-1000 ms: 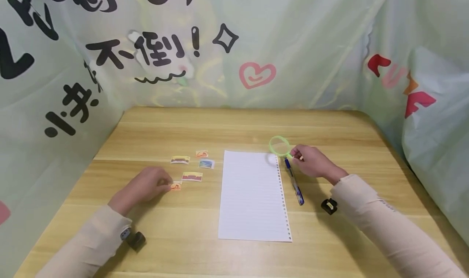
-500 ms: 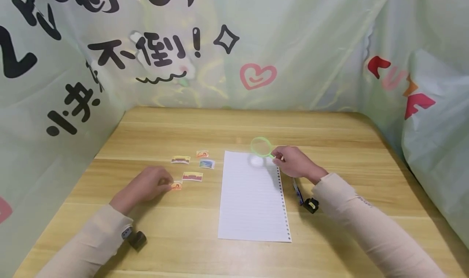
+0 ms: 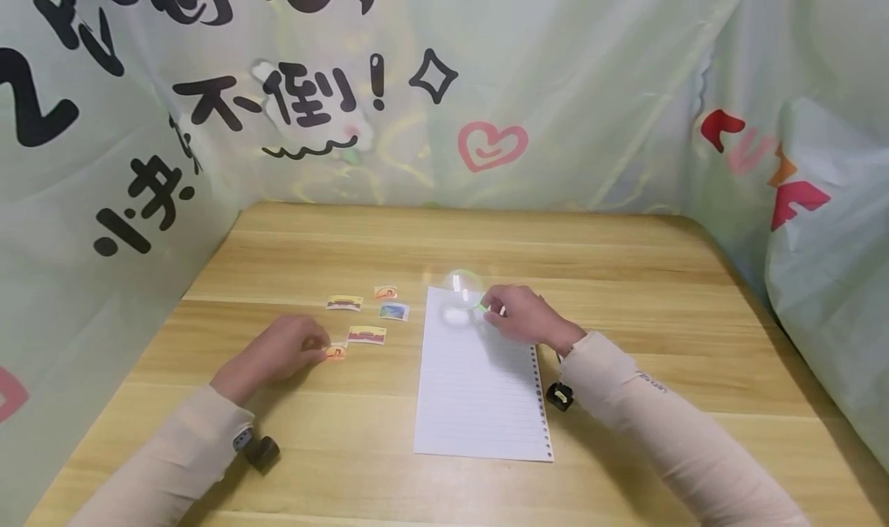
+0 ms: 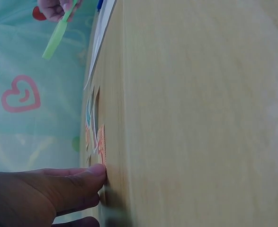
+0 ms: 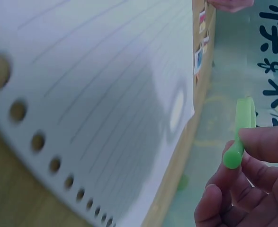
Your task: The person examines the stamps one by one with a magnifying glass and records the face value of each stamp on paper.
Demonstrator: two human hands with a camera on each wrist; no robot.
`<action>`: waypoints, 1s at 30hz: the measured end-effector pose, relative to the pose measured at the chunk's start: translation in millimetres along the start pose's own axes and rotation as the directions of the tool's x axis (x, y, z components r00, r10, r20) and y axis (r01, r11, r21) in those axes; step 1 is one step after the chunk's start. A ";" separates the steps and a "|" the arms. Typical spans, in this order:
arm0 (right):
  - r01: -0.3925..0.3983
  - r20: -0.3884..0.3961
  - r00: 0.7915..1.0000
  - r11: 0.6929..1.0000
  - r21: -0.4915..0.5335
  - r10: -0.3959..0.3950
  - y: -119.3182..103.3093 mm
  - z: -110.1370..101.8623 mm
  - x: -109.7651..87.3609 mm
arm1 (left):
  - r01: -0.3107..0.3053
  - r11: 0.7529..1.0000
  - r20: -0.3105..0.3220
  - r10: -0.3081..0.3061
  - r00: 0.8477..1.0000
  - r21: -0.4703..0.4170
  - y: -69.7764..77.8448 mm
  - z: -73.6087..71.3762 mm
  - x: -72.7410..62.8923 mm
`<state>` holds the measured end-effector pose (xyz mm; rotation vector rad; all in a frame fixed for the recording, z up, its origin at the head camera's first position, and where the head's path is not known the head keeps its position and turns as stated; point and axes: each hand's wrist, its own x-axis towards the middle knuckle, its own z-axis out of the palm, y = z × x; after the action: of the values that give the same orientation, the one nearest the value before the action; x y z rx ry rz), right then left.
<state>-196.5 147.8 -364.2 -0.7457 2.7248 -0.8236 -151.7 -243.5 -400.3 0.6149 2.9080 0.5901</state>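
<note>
My left hand (image 3: pixel 274 353) pinches the left edge of a small orange postage stamp (image 3: pixel 336 352) between thumb and finger, low at the tabletop. Beside it lie two yellow-and-maroon stamps (image 3: pixel 366 335), a blue one (image 3: pixel 393 312) and another orange one (image 3: pixel 386 292). In my right hand (image 3: pixel 531 319) is the handle of a light green magnifying glass (image 5: pixel 245 113), gripped by thumb and fingers. Its round lens (image 3: pixel 462 288) is raised over the top edge of a lined white sheet (image 3: pixel 479 403), and a bright spot and ring of shadow fall on the paper.
A blue pen (image 4: pixel 100 4) lies right of the sheet, mostly hidden behind my right wrist in the head view. The wooden table (image 3: pixel 333 241) ends at a printed curtain (image 3: pixel 556 87) at the back and sides. Both wrists carry small black cameras (image 3: pixel 559 396).
The right hand has carried the magnifying glass leftward from beside the pen to over the sheet's top. The left hand keeps its place on the orange stamp.
</note>
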 end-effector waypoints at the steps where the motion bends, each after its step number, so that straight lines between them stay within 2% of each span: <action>1: 0.004 0.007 1.000 1.000 -0.001 -0.004 -2.1 1.6 1.0 | 0.000 1.000 0.000 0.000 1.000 0.001 -0.2 0.0 0.0; 12: 0.098 0.048 0.994 0.995 -0.013 -0.097 -26.6 19.8 15.4 | -0.012 1.000 0.008 0.012 1.000 0.027 -2.1 -0.5 -0.7; 16: 0.094 0.061 0.994 0.995 -0.020 -0.093 -33.6 27.6 21.5 | -0.025 0.999 0.006 0.025 1.000 0.040 -1.7 -1.1 -0.6; 22: 0.090 0.093 0.992 0.996 -0.024 -0.088 -44.0 41.1 30.4 | -0.014 0.999 0.025 0.014 1.000 0.031 -0.4 -2.0 -0.7; 30: 0.145 0.135 0.981 0.989 -0.019 -0.142 -60.7 56.2 40.6 | 0.010 1.000 0.026 -0.010 1.000 0.018 0.2 -3.3 -2.5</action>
<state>-188.1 57.2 -378.1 -0.9766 2.5938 -0.7359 -150.0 -245.5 -397.1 0.6050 2.8938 0.5513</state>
